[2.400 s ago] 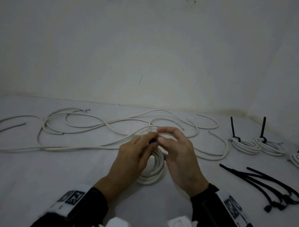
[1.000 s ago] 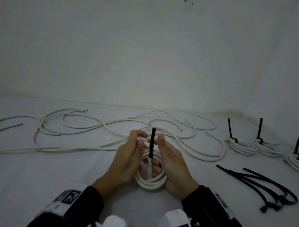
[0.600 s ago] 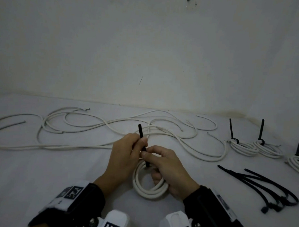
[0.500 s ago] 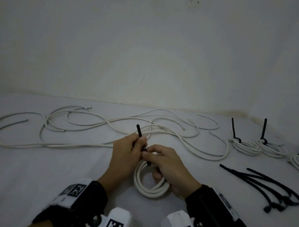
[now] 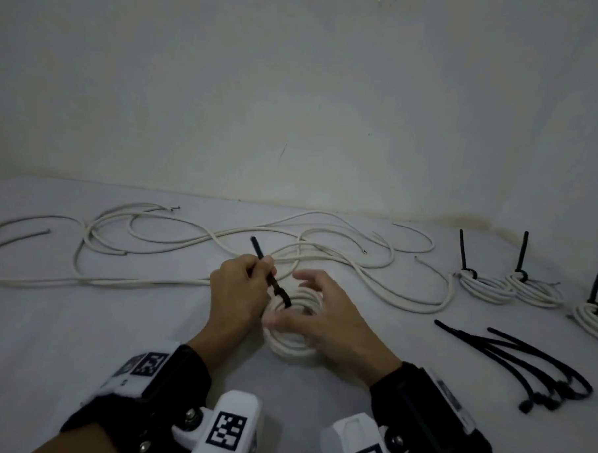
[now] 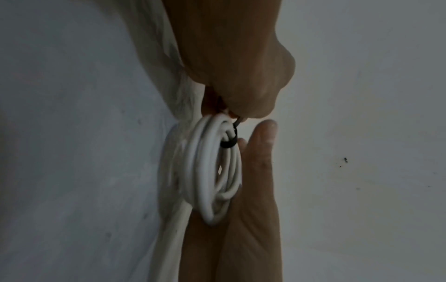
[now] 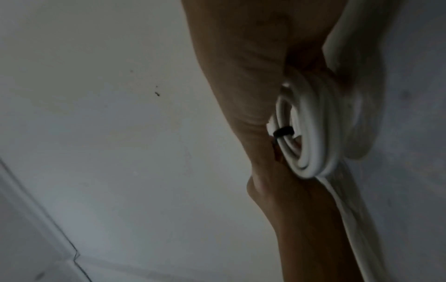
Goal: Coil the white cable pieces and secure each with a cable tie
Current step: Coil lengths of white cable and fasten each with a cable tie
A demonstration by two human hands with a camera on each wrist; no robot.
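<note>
Your left hand [image 5: 238, 294] pinches the free tail of a black cable tie [image 5: 271, 280], fingers curled round the strap, while your right hand [image 5: 324, 316] lies with relaxed, spread fingers against the white cable coil [image 5: 290, 346], steadying it from the right and gripping nothing. The coil sits between your two hands on the white tabletop [image 5: 80, 336], the tie already looped round its strands at the far-left side. The cable looks light but springy, so it probably wants to unwind; keep your flat hand on the turns near the tie's head and pull on the ribbed tail, which likely offers good purchase. Beyond your hands lie loose cable pieces [image 5: 187, 242]; well to your right stand three tied coils [image 5: 483, 285], with spare cable ties [image 5: 524, 363] nearer you.
</note>
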